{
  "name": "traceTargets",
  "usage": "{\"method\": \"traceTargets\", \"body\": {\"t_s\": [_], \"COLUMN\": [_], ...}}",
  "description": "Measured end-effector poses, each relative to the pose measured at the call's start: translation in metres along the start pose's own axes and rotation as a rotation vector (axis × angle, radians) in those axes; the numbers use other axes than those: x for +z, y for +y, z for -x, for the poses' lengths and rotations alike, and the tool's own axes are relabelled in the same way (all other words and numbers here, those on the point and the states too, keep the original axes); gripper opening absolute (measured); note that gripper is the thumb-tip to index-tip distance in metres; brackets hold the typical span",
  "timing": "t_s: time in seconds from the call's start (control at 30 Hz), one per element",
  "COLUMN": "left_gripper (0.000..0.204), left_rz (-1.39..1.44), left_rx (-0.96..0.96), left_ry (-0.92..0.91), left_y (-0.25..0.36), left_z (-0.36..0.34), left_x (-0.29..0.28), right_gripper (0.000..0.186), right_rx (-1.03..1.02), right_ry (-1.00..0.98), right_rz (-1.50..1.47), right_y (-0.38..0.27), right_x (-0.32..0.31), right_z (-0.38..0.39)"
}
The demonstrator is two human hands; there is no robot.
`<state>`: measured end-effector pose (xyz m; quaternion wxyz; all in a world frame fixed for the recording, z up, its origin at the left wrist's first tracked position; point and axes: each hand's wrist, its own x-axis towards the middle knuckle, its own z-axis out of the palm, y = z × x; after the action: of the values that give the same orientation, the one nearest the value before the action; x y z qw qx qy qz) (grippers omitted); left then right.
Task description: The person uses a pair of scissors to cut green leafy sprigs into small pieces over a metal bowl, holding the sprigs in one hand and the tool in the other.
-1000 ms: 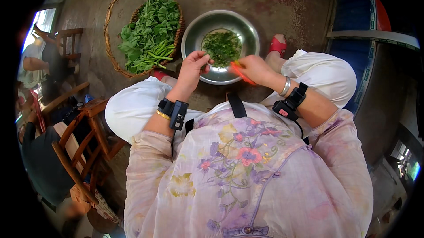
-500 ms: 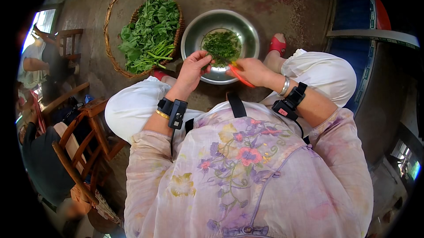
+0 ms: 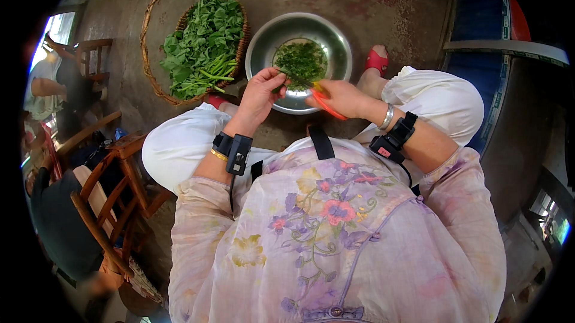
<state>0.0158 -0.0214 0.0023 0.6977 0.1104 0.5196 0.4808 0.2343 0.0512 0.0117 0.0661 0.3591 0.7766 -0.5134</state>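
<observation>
A steel basin (image 3: 259, 38) stands on the floor in front of me, with cut green leaves (image 3: 306, 59) heaped in its bottom. Over its near left rim, my left hand (image 3: 263, 88) is closed on a bit of leafy greens, mostly hidden by the fingers. My right hand (image 3: 341, 96) is wrapped round scissors (image 3: 326, 106) with orange-red handles, at the basin's near right rim. The blades point left toward my left hand; they are dark and hard to make out against the greens.
Left of the basin, a wicker basket (image 3: 145, 41) with a tall handle is piled with leafy green stems (image 3: 206, 38). Wooden chairs (image 3: 120, 197) and seated people (image 3: 54, 221) are farther left. A blue panel (image 3: 473, 83) stands at the right.
Both hands stay almost in place over the basin, with only a slight shift of the fingers and scissors. The basket and basin have not moved.
</observation>
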Motion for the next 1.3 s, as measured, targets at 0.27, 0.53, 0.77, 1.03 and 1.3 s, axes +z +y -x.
{"method": "traceTargets", "body": {"t_s": [0.27,0.53,0.77,1.03,1.3], "left_gripper": [0.007,0.01,0.01,0.006,0.015], "left_rz": [-0.049,0.024,0.13,0.075,-0.061], "left_rx": [-0.026,-0.021,-0.001,0.004,0.05], "left_ry": [-0.001,0.044,0.057,0.02,0.014], "left_y": [0.0,0.0,-0.004,-0.005,0.006], "left_z": [0.001,0.001,0.0,-0.002,0.006], "left_x": [0.002,0.0,-0.009,0.0,0.013], "right_gripper": [0.063,0.052,0.065,0.047,0.038], "right_rx": [-0.02,-0.023,-0.028,-0.023,-0.012], "right_ry": [0.074,0.161,0.099,0.07,0.135], "right_rz": [0.128,0.067,0.077,0.136,0.156], "right_y": [-0.002,0.006,0.0,-0.001,-0.017], "right_x": [-0.003,-0.001,0.002,-0.006,-0.014], "right_z": [-0.001,-0.005,0.002,0.004,0.01]}}
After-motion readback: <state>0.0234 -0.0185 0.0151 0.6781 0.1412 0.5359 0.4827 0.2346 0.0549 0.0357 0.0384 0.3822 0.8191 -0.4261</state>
